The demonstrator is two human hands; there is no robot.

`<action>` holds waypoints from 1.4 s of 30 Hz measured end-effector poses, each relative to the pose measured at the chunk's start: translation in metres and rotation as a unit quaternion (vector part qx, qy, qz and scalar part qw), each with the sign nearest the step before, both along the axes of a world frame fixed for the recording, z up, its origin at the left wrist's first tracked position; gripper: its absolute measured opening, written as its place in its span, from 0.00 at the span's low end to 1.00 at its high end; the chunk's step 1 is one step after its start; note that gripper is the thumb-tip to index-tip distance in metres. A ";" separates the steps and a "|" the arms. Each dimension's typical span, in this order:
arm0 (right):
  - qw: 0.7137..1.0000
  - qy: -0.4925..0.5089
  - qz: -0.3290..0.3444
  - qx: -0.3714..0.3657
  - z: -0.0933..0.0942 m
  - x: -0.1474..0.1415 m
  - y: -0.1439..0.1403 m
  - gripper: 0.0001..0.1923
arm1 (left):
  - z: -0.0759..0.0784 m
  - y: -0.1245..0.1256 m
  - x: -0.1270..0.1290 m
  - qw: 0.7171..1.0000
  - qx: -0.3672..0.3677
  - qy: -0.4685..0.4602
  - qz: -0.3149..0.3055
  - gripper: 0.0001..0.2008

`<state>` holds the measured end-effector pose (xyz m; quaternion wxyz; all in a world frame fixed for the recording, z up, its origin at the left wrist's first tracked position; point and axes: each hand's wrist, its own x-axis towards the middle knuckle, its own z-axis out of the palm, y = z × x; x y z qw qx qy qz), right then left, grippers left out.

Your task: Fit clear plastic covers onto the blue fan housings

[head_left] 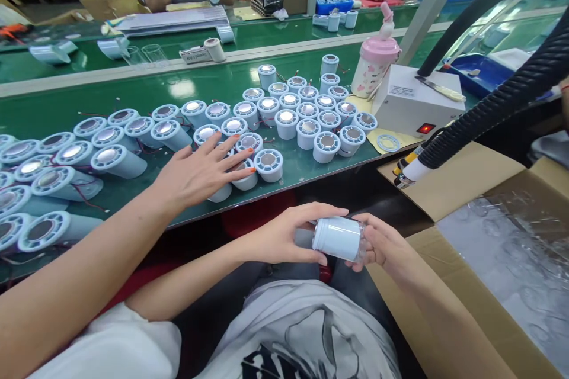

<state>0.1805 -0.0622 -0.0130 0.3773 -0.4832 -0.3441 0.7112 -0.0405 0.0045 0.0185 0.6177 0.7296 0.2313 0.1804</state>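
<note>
Left of the open carton (466, 183), the light-blue cup (336, 235) lies on its side in midair above the lap, its clear sleeve (354, 256) jutting toward the carton. The left hand (280, 240) is clamped around the cup's far end from the carton, thumb below and fingers above; the right hand (384, 243) grips the sleeved end with bunched fingertips.

The likeliest mishap is a drop: the plastic looks smooth, and nothing but the lap lies beneath, so a loose pinch could send the cup down beside the carton. Squeezing too hard might also dent the sleeve. Beyond the carton's far flap, a black hose (475, 112) ends in a nozzle (411, 174); a quick lift of the right arm, which crosses the carton's near flap, could knock it.

Farther left of the carton, a co-worker's hand (195, 169) spreads over the standing cups (269, 166), fingers apart. A nudge there could tip the front ones over the edge of the green surface (297, 169), or snag the thin red wires (91, 204).

Room for moving seems tight: a dark gap separates the surface's edge from both hands, narrowing rightward where the carton's flap meets it.
</note>
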 end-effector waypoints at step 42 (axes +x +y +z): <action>0.990 -0.030 0.006 0.137 -0.019 0.002 -0.009 0.22 | -0.015 0.002 0.001 0.988 -0.150 -0.020 -0.035 0.37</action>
